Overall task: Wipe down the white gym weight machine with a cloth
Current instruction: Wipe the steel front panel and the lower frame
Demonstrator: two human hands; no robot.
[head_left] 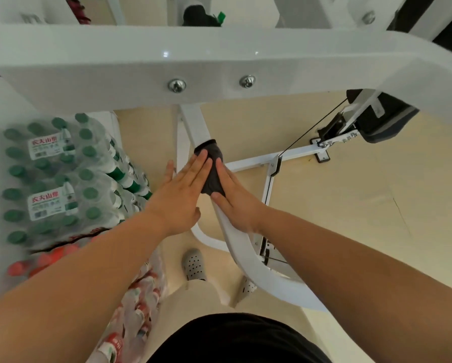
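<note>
While left hand (179, 197) and right hand (235, 203) press cloth (213, 166) flat-fingered | pack (49, 203) holds green-capped bottles (90, 192)

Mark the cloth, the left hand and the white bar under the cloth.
cloth (211, 176): head view, middle of the dark fold.
left hand (179, 197): head view, back of the hand.
white bar (197, 125): head view, bare stretch just above the cloth.
</note>
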